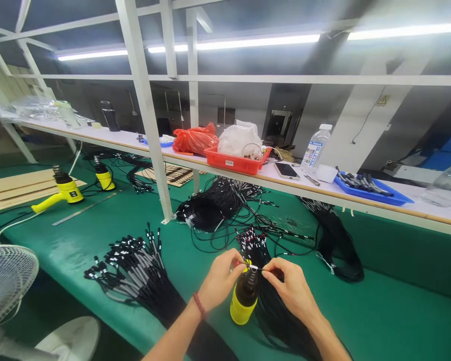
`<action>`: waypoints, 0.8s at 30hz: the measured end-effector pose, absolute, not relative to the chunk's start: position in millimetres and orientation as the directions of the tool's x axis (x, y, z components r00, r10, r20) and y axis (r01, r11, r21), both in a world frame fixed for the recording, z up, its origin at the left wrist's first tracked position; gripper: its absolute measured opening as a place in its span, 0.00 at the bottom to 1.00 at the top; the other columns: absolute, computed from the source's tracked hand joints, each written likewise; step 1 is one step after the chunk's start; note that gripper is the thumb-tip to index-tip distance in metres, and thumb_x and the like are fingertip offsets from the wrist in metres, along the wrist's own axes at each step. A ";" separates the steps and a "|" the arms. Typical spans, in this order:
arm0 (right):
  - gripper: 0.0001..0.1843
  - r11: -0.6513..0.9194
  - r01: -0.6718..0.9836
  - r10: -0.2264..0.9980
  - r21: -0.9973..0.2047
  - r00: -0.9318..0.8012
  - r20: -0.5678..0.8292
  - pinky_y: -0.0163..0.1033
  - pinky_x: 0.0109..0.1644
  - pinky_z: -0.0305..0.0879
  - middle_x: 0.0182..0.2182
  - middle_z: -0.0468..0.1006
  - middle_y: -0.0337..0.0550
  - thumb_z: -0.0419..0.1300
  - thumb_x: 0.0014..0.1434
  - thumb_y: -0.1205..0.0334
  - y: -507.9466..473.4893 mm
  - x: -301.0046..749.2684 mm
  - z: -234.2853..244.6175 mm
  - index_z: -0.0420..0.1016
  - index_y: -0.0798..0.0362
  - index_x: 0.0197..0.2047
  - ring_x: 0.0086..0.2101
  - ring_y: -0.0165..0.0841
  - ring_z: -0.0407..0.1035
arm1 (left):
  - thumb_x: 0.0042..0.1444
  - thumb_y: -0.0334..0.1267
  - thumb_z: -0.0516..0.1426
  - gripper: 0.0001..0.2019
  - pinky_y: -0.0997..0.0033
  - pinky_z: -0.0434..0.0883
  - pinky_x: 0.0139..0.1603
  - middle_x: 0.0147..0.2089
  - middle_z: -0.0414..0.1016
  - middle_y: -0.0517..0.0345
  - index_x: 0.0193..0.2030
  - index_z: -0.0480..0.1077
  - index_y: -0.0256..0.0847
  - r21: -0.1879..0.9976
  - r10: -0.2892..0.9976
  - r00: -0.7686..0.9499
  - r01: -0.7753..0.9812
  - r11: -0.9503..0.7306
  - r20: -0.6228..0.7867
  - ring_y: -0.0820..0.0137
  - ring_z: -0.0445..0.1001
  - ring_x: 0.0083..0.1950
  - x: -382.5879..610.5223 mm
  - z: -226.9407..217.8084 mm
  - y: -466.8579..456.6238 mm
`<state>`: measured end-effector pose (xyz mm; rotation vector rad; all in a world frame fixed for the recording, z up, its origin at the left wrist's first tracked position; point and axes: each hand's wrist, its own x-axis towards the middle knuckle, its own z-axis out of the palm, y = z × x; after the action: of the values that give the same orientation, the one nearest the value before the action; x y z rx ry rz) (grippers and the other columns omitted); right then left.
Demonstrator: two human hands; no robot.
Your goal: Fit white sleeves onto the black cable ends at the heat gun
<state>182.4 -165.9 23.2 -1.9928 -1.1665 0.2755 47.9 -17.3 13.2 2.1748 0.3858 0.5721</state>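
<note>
Between my two hands a thin black cable (259, 269) with a white sleeve on it is stretched over the nozzle of an upright yellow and black heat gun (242, 306). My left hand (222, 278) pinches the cable's left end, where a bit of red shows. On the other side, my right hand (287, 286) pinches the cable just right of the white sleeve. Behind and below the hands lies a bundle of black cables (252, 241) with white and red marked ends. A second bundle of cables (139, 273) with grey sections and white bands lies to the left.
Coiled black cables (210, 205) lie under the shelf (225, 168), which carries a red tray (233, 163), a phone (286, 170), a bottle (315, 148) and a blue tray (376, 190). Other heat guns (65, 189) stand at the left. A white fan (7, 281) is beside the table.
</note>
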 end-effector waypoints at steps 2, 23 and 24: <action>0.09 -0.263 0.642 0.803 -0.720 0.559 0.205 0.33 0.32 0.59 0.26 0.76 0.37 0.56 0.58 0.62 -164.5 182.0 22.7 0.74 0.51 0.28 0.28 0.32 0.68 | 0.62 0.38 0.51 0.07 0.74 0.61 0.38 0.33 0.69 0.62 0.34 0.65 0.41 0.785 0.459 0.844 0.075 -0.615 0.278 0.70 0.66 0.36 48.2 12.9 -16.5; 0.31 -0.399 0.467 0.530 -0.790 0.820 0.217 0.44 0.47 0.67 0.50 0.75 0.54 0.48 0.57 0.42 -167.7 251.3 -30.4 0.69 0.57 0.53 0.44 0.42 0.72 | 0.63 0.47 0.49 0.12 0.66 0.67 0.44 0.39 0.72 0.57 0.46 0.64 0.43 0.832 0.594 0.766 0.147 -0.535 0.247 0.66 0.70 0.40 41.4 1.2 -1.0; 0.34 -0.424 0.437 0.509 -0.793 0.839 0.190 0.45 0.50 0.67 0.55 0.70 0.57 0.51 0.54 0.41 -170.7 260.4 -45.1 0.66 0.59 0.56 0.48 0.44 0.70 | 0.62 0.48 0.49 0.13 0.66 0.67 0.44 0.39 0.72 0.57 0.46 0.64 0.43 0.831 0.600 0.765 0.164 -0.532 0.233 0.66 0.70 0.40 36.5 -4.2 3.6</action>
<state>260.4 -170.7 -45.1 -2.0776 -0.6916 0.0973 36.5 3.6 -4.2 2.0920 0.5705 0.6388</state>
